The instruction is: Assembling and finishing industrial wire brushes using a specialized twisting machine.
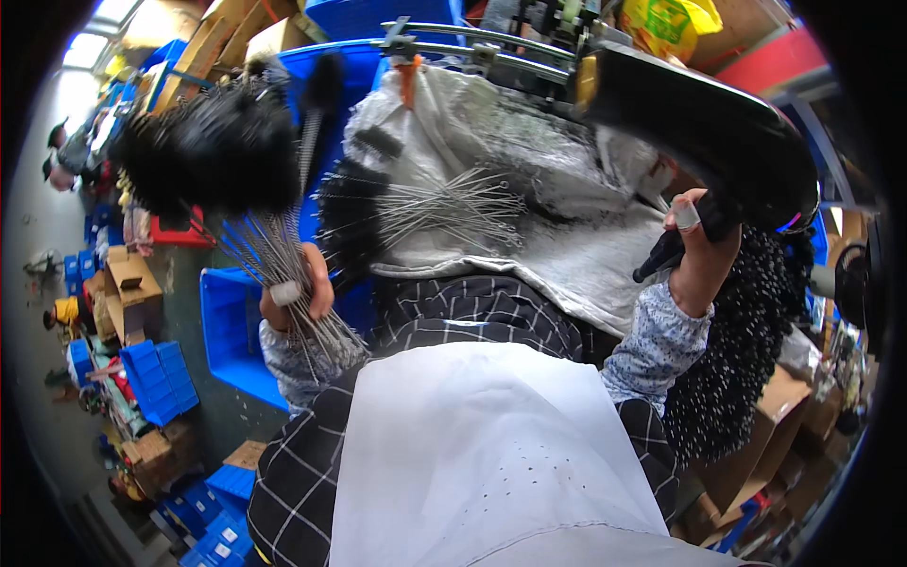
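Note:
My left hand (319, 282) is closed around the wire stems of a bundle of twisted-wire brushes (213, 151). Their black bristle heads are raised at the upper left and blurred, and the looped ends poke out below my fist. At the right, my right hand (704, 255) has curled fingers, with a pale wrap on one finger. Black material lies against those fingers, and what they grip is hidden. Just above that hand hangs a big black machine housing (699, 118). More wire brushes (444, 210) lie crossed on a grey-white cloth (567, 250) in front of me.
A metal rail (482, 45) with an orange clamp (407, 80) runs along the far side. Blue bins (236, 335) stand at the left. A mass of black bristles (742, 350) with pale specks hangs at the right, beside a cardboard box (770, 425).

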`<state>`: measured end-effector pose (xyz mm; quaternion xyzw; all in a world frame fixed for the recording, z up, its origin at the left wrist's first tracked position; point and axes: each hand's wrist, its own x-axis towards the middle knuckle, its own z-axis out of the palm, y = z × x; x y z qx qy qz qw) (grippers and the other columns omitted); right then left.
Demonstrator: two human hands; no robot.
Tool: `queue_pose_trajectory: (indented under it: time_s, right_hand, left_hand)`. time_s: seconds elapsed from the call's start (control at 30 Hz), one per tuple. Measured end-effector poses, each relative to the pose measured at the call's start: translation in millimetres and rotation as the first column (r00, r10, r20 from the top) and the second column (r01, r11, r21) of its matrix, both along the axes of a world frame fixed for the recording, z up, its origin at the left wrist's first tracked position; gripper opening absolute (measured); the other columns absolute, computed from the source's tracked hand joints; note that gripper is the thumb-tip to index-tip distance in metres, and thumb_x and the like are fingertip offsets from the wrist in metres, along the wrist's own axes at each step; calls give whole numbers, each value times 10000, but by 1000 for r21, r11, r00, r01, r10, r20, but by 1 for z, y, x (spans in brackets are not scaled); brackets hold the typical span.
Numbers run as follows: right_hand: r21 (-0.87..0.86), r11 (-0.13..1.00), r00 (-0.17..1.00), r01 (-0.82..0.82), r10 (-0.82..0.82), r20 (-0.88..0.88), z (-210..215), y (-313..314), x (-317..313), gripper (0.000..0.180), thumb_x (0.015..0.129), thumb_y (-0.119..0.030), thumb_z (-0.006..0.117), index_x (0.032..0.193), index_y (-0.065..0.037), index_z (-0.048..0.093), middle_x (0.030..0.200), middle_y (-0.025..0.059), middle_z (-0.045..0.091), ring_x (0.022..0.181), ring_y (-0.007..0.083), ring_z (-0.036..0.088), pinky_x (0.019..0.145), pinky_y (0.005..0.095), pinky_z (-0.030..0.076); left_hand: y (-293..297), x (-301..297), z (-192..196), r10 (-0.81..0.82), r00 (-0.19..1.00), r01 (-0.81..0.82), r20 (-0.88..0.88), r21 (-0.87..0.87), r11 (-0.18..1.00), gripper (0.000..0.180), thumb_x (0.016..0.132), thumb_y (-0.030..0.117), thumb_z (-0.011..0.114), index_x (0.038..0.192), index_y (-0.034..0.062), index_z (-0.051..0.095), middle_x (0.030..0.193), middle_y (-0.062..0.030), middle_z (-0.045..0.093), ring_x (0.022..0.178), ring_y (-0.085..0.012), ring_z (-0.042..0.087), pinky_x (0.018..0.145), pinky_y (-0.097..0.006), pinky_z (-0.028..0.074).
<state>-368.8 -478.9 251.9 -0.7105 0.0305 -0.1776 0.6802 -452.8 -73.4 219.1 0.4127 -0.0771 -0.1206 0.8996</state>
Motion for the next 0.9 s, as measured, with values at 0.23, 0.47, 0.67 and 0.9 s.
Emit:
queue_pose_trajectory:
  time_s: [0.23, 0.47, 0.67, 0.9]
  right_hand:
    - [128, 942, 937, 311, -327, 126, 3, -86, -8, 474, 651, 81, 560, 1079, 11, 368, 921, 149, 528, 735, 216, 573, 657, 300, 491]
    - [282, 713, 644, 641, -701, 308, -57, -212, 46, 504, 585, 138, 544, 1048, 36, 373, 933, 131, 481, 796, 203, 538, 676, 279, 505]
    - [-327, 165, 210, 930, -972, 106, -109, -286, 130, 604, 533, -147, 643, 1036, 48, 373, 919, 233, 538, 849, 370, 541, 773, 397, 429]
    - [-383, 524, 484, 761, -851, -203, -215, -331, 216, 676, 541, -189, 694, 1115, 10, 398, 1068, 215, 489, 970, 319, 499, 870, 338, 371]
  left_hand:
    - [-39, 37, 0, 260, 961, -264, 95, 27, 964, 506, 738, 106, 475, 1162, -74, 266, 913, -115, 510, 507, -140, 459, 496, -247, 384]
    - [-120, 79, -21, 138, 987, -156, -86, -268, 951, 367, 742, 13, 469, 1092, 55, 369, 955, -15, 455, 916, -152, 443, 914, -384, 298]
    - [-150, 103, -74, -11, 920, -92, -392, -244, 965, 337, 822, 140, 456, 1151, 74, 420, 1295, -129, 303, 1120, -274, 371, 946, -444, 274]
    - [-139, 125, -122, 333, 783, -278, -525, 182, 943, 383, 840, 246, 473, 1152, 37, 400, 1197, -131, 394, 1102, -263, 373, 947, -403, 277]
